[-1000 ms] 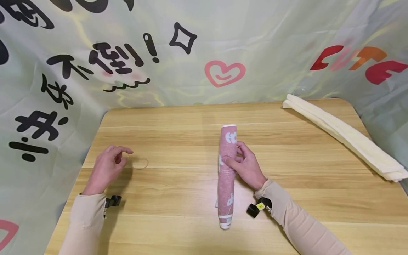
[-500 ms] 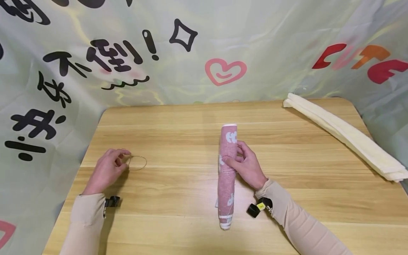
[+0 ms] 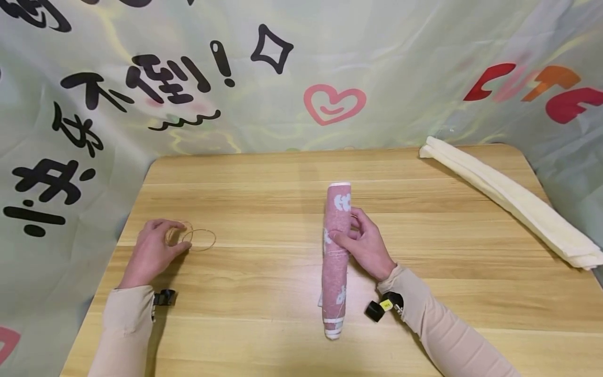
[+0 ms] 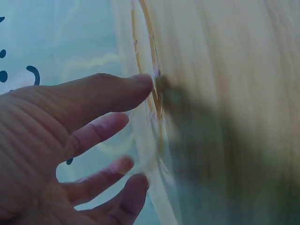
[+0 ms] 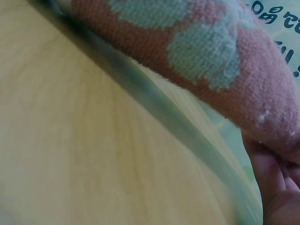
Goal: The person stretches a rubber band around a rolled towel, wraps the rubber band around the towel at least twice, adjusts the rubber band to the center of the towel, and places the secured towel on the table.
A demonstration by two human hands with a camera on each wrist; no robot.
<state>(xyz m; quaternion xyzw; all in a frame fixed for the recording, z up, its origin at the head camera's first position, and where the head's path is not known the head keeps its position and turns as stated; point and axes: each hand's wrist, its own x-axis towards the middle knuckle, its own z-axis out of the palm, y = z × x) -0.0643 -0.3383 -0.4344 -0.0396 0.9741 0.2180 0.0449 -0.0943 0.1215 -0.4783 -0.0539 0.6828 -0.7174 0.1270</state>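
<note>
In the head view, a rolled pink towel [image 3: 335, 262] with pale patterns lies lengthwise at the middle of the table. My right hand [image 3: 365, 246] grips its right side, thumb on top; the right wrist view shows the towel [image 5: 267, 89] above my fingers [image 5: 267, 168]. Over at the left, my left hand [image 3: 153, 248] has thumb and fingers apart beside two thin tan rubber bands [image 3: 215, 240]. In the left wrist view, the thumb of my left hand [image 4: 84, 140] is at the band strands [image 4: 153, 42]; whether it touches them, I cannot tell.
A long folded cream cloth [image 3: 506, 201] lies slantwise at the right end of the wooden table [image 3: 264, 204]. Behind and to the left hangs a pale printed curtain [image 3: 386, 57] along the table's edges.
My left hand has moved slightly left, its thumb and fingers now farther apart. A second band loop shows beside its fingers. My right hand and the towel stay put.
</note>
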